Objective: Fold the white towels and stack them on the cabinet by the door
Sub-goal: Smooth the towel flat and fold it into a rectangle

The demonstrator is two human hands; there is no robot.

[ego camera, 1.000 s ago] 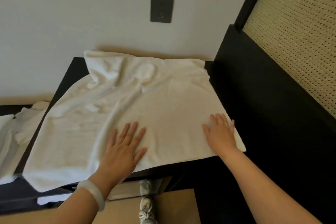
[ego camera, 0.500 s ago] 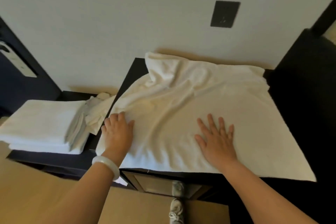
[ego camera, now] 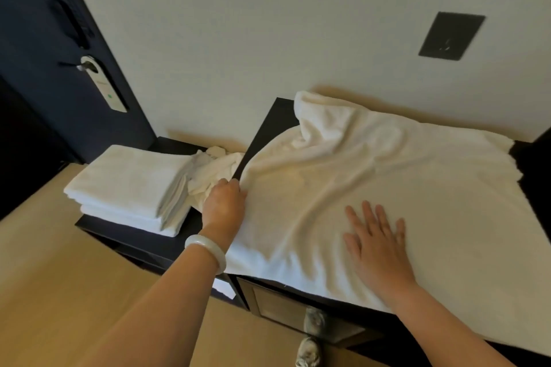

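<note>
One hand has shifted: our left hand (ego camera: 224,202) now grips the left edge of the towel (ego camera: 387,188) spread on the cabinet (ego camera: 274,122). Our right hand (ego camera: 377,243) stays flat, pinning it, likely for a fold.

text: none legible | door hanger (ego camera: 103,86): print blurred

Before me: plain off-white wall (ego camera: 238,24) with one dark switch plate (ego camera: 451,36); dark door (ego camera: 44,39) at my left, hanger tag (ego camera: 110,92) on its handle (ego camera: 85,64); pale wood floor (ego camera: 59,292); black worktop (ego camera: 268,134) and lower black cabinet (ego camera: 179,243).
</note>
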